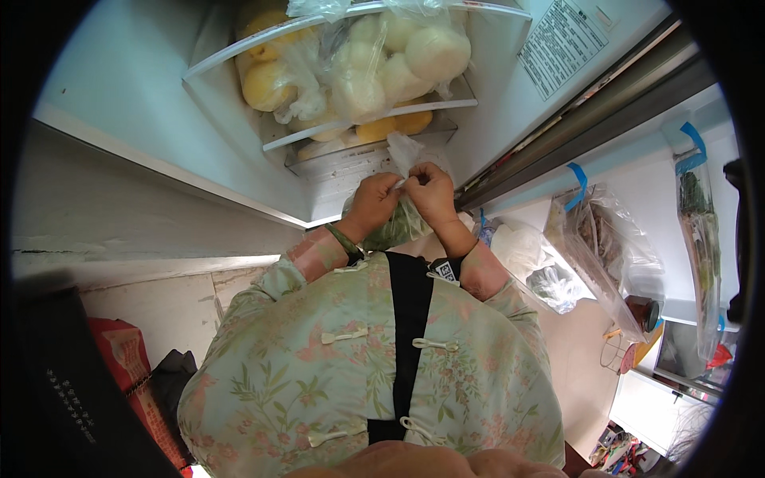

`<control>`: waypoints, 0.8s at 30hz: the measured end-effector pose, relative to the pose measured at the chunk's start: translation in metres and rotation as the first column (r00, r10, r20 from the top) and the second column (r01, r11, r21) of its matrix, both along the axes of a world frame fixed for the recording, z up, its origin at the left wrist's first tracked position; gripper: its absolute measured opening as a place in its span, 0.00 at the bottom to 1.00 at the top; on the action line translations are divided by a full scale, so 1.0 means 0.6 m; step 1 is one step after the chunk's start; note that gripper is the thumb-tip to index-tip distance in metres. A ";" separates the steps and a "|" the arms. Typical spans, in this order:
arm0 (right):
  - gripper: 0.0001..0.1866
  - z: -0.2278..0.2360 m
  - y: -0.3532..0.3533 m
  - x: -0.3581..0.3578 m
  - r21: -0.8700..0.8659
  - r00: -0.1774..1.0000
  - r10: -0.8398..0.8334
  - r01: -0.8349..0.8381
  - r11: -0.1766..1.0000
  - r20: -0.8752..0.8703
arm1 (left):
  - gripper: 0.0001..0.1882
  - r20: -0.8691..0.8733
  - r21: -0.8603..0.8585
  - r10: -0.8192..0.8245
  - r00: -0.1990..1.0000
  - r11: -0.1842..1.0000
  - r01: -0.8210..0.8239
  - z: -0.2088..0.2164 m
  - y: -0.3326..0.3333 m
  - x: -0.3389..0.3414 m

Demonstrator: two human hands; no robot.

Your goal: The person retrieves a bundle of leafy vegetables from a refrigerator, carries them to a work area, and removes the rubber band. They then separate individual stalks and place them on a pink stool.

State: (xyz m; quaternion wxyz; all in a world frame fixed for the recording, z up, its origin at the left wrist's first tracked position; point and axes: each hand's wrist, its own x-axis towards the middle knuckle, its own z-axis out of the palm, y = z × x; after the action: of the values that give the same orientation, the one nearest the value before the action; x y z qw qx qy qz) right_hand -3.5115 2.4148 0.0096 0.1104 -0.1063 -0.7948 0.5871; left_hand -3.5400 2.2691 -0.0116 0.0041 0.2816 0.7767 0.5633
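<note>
Pinching bag (392,229), left fingers (392,182), right fingers (416,182) clamped on it, bagged produce (390,68) crowding shelves (211,64)

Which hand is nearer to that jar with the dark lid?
Right: the right hand, at the neck of a plastic bag, is left of the jar; the left hand, also there, is farther left.
</note>
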 end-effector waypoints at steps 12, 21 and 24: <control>0.07 -0.064 0.021 0.009 -0.703 0.993 0.008 0.077 0.707 0.117 | 0.09 0.248 0.186 -0.036 0.968 0.983 -0.011 -0.014 -0.001 0.014; 0.07 -0.031 0.012 0.033 0.078 0.990 0.044 -0.033 0.996 -0.138 | 0.10 0.179 0.099 0.031 0.983 0.994 -0.049 0.001 0.002 0.006; 0.07 -0.027 0.019 0.032 0.192 0.970 0.064 -0.018 0.981 -0.233 | 0.11 0.174 0.101 0.043 0.984 0.993 -0.061 -0.008 0.002 0.006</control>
State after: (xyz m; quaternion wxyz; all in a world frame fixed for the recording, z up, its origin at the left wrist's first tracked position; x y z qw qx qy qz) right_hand -3.4921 2.4261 -0.0064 0.2024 -0.0075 -0.8299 0.5199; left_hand -3.5364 2.2706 -0.0166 0.0412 0.2117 0.7496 0.6257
